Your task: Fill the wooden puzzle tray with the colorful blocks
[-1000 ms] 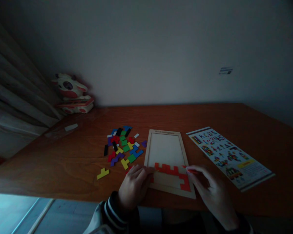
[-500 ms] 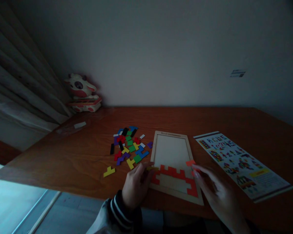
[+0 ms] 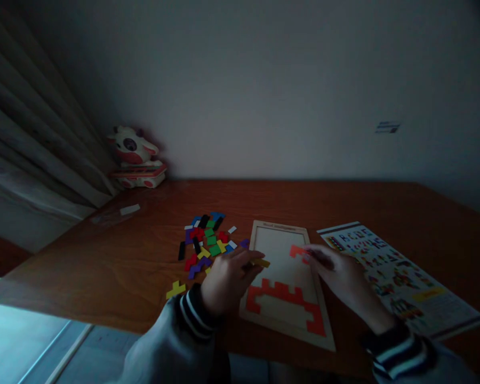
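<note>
My left hand [image 3: 227, 282] pinches a yellow puzzle piece [image 3: 261, 262] between thumb and fingertips, above the left edge of a wooden puzzle board [image 3: 272, 246]. On the other side, my right hand [image 3: 344, 280] grips an orange-red puzzle piece [image 3: 296, 251] by its right end, over the board's upper right part. The fingers cover some of that piece. Several orange-red pieces [image 3: 282, 290] lie joined in an arch across the board's lower half, with bare board inside and above them.
Loose coloured puzzle pieces [image 3: 211, 241] are scattered left of the board, partly behind my left hand. One yellow piece [image 3: 176, 289] lies apart, nearer the table edge. A printed pattern sheet [image 3: 418, 293] lies at the right. A cow-shaped toy [image 3: 138, 157] stands at the back left.
My right hand has moved up and left with the orange-red piece, from the board's right edge to over its upper part. My left hand has risen slightly rightward, still holding the yellow piece.
</note>
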Demonstrator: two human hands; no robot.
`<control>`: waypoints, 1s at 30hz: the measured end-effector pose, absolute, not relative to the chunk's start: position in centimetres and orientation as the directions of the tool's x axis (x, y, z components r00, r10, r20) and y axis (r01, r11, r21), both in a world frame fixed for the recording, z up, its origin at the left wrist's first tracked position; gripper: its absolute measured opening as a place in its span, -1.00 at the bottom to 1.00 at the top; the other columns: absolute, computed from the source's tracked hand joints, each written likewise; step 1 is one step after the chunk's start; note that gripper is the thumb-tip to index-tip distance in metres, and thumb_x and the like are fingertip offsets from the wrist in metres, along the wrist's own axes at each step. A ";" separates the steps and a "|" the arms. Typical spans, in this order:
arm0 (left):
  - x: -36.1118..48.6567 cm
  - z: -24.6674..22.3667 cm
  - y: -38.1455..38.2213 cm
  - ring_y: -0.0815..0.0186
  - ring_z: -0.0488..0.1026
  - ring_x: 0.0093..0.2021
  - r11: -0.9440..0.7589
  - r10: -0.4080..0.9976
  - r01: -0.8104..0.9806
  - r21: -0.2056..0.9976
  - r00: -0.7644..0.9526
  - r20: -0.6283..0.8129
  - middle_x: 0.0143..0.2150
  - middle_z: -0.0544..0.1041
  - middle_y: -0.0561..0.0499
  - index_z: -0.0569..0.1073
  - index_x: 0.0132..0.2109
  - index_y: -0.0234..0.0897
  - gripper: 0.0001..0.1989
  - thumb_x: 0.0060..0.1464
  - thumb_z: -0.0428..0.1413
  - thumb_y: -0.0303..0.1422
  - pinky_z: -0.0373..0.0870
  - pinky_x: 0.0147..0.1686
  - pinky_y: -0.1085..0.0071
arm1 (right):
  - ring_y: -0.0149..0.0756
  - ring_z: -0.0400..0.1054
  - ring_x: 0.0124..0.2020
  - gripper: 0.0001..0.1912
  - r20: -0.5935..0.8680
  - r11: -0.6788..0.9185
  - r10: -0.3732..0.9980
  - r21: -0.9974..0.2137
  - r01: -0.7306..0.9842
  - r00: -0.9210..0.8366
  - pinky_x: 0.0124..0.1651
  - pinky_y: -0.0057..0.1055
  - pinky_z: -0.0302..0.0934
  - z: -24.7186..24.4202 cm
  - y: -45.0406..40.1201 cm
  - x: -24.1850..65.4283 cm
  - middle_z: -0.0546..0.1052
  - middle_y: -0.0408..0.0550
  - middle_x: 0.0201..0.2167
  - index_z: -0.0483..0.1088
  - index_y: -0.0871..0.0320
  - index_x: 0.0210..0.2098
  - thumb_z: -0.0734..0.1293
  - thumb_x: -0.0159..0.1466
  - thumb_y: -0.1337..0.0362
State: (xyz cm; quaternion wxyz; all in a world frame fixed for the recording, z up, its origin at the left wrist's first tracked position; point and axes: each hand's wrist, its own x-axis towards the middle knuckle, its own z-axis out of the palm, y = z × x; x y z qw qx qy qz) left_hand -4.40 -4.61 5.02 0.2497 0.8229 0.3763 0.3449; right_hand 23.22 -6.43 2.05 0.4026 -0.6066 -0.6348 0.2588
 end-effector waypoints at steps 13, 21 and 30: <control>1.8 1.2 3.9 0.36 0.49 -0.36 -0.071 0.921 -0.159 0.985 0.369 0.126 -0.31 0.59 -0.06 0.52 -0.25 -0.37 -0.62 -0.06 0.35 -0.13 0.38 -0.34 0.46 | -0.18 0.50 -0.04 -0.55 0.009 0.011 0.999 -0.999 -0.035 0.048 0.04 -0.23 0.37 0.0 1.0 21.2 0.59 0.01 -0.02 0.51 0.08 -0.02 0.46 0.16 0.02; 2.0 0.9 3.7 0.47 0.42 -0.41 0.039 0.967 -0.380 0.924 0.248 0.061 -0.33 0.53 0.05 0.49 -0.20 -0.33 -0.63 -0.10 0.40 -0.23 0.33 -0.38 0.54 | -0.23 0.49 -0.12 -0.63 -0.048 -0.025 0.996 -0.964 -0.266 0.081 0.01 -0.26 0.35 0.6 0.5 20.2 0.60 -0.03 -0.10 0.56 0.07 -0.13 0.52 0.08 0.13; 2.3 0.8 3.6 0.44 0.52 -0.30 0.119 0.974 -0.576 0.809 0.224 0.016 -0.24 0.58 0.02 0.50 -0.23 -0.36 -0.65 -0.16 0.43 -0.36 0.43 -0.24 0.53 | -0.23 0.48 -0.19 -0.69 -0.027 -0.032 0.999 -0.978 -0.208 -0.026 -0.09 -0.26 0.37 1.5 -0.3 18.7 0.60 -0.03 -0.21 0.57 0.07 -0.24 0.50 0.08 0.05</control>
